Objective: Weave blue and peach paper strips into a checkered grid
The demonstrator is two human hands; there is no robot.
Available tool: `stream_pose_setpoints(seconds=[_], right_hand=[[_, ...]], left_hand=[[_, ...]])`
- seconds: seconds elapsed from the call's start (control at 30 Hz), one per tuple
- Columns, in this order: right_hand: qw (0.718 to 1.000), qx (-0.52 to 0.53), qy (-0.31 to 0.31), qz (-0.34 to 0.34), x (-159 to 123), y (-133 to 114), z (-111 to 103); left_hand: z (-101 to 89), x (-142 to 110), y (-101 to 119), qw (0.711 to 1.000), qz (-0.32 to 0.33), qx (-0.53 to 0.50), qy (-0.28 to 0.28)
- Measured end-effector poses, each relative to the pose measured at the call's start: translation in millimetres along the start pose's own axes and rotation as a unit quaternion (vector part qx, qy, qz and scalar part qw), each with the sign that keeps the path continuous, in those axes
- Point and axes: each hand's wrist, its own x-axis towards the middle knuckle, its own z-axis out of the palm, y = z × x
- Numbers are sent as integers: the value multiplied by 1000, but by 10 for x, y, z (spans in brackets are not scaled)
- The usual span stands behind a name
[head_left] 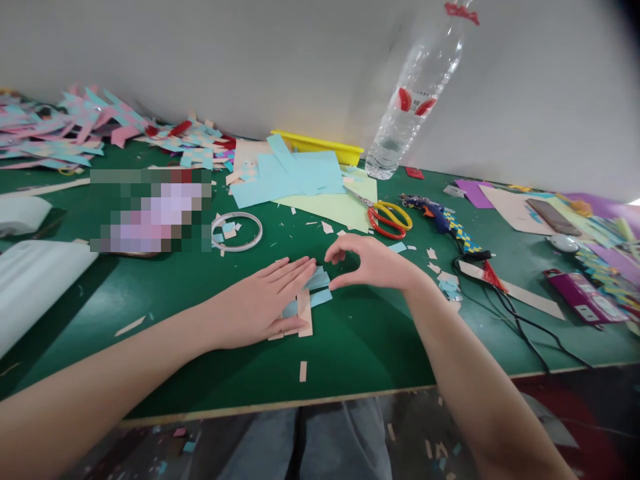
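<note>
My left hand (260,303) lies flat with its fingers stretched out, pressing on a small piece of crossed paper strips. Light blue strips (321,298) stick out on its right side, and a cream strip (305,313) runs across them toward the table's front edge. Most of this piece is hidden under the palm. My right hand (373,263) hovers just right of the blue ends, fingers curled and thumb held apart from them. Its thumb tip is close to one blue end; whether they touch I cannot tell. Nothing shows between the fingers.
Scissors (387,217) with red and yellow handles lie beyond my right hand, near blue paper sheets (315,175). A tilted-looking plastic bottle (415,100) stands by the wall. A roll of tape (257,230), a glue gun (440,217) with black cord, and scraps lie around.
</note>
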Motion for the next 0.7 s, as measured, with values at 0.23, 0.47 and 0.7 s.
stream_pose_setpoints(seconds=[0.23, 0.47, 0.7], right_hand=[[999, -29, 21, -1, 13, 7, 4], [998, -47, 29, -34, -32, -116, -46], [982, -75, -70, -159, -31, -427, 217]], left_hand=[[-228, -3, -42, 998, -7, -57, 40], [-223, -19, -129, 989, -88, -51, 104], [-217, -40, -227, 988, -122, -48, 81]])
